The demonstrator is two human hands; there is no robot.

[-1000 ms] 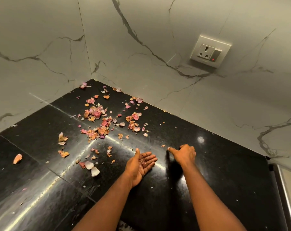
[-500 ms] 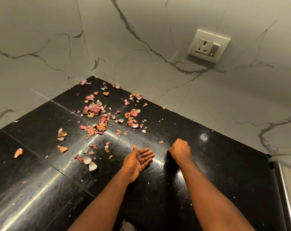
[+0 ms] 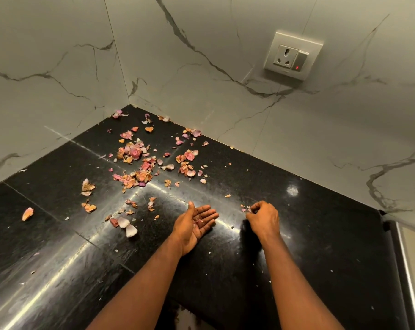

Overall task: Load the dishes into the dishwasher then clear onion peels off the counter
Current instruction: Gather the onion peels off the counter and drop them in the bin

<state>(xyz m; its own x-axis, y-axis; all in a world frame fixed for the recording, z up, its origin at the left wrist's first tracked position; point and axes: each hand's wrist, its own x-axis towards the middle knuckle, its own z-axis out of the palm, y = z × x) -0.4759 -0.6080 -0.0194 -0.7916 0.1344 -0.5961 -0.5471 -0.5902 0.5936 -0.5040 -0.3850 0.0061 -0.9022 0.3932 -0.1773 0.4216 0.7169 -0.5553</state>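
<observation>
A person's left hand (image 3: 197, 223) lies palm-up and cupped on the black counter (image 3: 320, 234), a few scraps in it, apparently as a scoop, while the right hand (image 3: 263, 216) pinches small bits beside it; most onion peels (image 3: 139, 167) lie scattered toward the counter's back corner.

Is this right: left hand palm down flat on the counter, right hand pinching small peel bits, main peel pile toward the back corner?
Not quite. The head view shows the left hand palm up, cupped, with a few peel scraps in it. The rest holds: the right hand pinches small bits, and the main peel pile lies toward the back corner of the counter.
</observation>
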